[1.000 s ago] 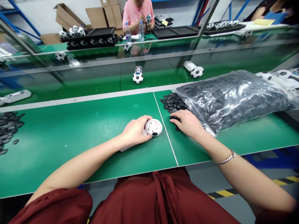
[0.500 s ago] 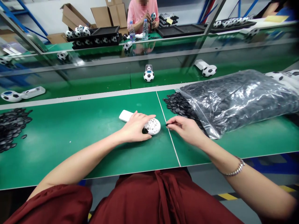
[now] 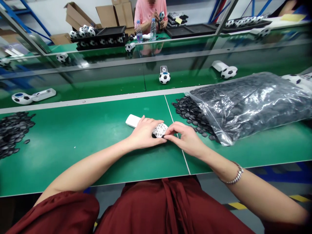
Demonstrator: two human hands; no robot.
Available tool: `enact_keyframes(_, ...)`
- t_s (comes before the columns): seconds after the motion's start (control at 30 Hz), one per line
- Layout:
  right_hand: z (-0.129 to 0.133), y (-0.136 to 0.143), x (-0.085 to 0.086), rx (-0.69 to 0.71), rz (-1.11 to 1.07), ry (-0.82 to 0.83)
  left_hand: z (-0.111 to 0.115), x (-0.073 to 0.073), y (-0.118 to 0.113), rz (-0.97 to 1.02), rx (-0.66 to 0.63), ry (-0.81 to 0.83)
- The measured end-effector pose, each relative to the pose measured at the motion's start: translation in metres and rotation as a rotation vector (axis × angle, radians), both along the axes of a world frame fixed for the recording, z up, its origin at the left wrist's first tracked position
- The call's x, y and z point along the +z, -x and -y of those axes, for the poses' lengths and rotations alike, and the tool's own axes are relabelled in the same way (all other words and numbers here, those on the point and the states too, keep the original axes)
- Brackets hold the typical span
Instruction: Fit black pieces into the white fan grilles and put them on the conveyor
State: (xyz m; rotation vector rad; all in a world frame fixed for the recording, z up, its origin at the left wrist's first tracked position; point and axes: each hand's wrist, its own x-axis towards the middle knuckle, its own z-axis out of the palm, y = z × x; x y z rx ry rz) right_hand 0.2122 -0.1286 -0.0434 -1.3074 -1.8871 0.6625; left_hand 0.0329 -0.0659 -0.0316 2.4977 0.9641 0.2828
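Note:
A white football-shaped fan (image 3: 159, 130) with a lattice head and a white handle lies on the green table (image 3: 73, 146). My left hand (image 3: 143, 132) grips its head from the left. My right hand (image 3: 184, 138) presses its fingertips against the right side of the head, pinching a small black piece there, mostly hidden by my fingers. Loose black pieces (image 3: 188, 112) lie just right of my hands, spilled from a clear plastic bag (image 3: 246, 102) full of them.
Another heap of black pieces (image 3: 12, 131) sits at the far left. Finished football fans (image 3: 164, 76) lie on the conveyor behind. Across the line a person in pink (image 3: 152, 13) works beside black trays (image 3: 102, 35) and water bottles.
My right hand took a black piece from the pile and brought it left onto the fan head. My left hand turned the fan so its handle points away to the upper left.

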Motion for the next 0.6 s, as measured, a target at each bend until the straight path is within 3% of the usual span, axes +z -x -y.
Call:
enact_keyframes(0.1,-0.001,-0.001,-0.003,-0.037,-0.039,0.055,0.001,-0.002,-0.001,0.016,0.022,0.004)
enact_keyframes(0.23,-0.002,0.000,-0.011,0.013,-0.195,0.204,0.001,-0.005,-0.004,0.057,0.048,-0.004)
enact_keyframes(0.33,-0.002,0.003,-0.013,-0.015,-0.222,0.194,0.000,-0.006,-0.004,0.076,0.044,-0.015)
enact_keyframes(0.47,-0.002,-0.008,-0.010,-0.036,-0.129,0.173,-0.001,-0.006,0.001,0.077,-0.054,0.004)
enact_keyframes(0.6,-0.005,-0.047,-0.006,-0.265,0.172,0.005,-0.002,-0.007,0.005,0.068,-0.077,-0.037)
